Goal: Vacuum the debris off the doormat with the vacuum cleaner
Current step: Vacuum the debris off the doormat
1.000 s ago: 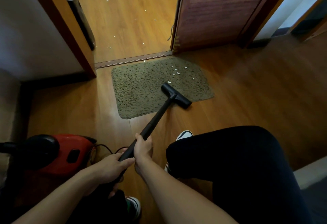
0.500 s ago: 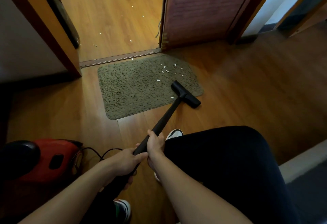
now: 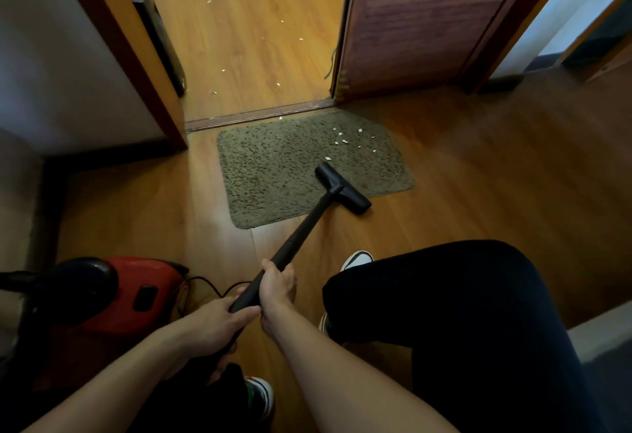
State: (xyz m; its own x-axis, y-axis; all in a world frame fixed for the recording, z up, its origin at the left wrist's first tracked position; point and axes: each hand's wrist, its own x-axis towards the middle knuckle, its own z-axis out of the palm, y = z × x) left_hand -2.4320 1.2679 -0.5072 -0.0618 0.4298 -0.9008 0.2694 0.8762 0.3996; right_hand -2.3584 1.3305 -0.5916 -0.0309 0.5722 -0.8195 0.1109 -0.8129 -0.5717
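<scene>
Doormat: lying on wood floor, far edge beside the threshold, bare boards bordering its other edges. Red canister sitting left. Nozzle overhanging the mat's near edge. Left hand, right hand: both wrapping the wand. Debris lying on its far-right corner.

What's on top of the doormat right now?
White scraps lie far right on the doormat; the vacuum head straddles its near right edge. Anything beneath the head is covered.
</scene>
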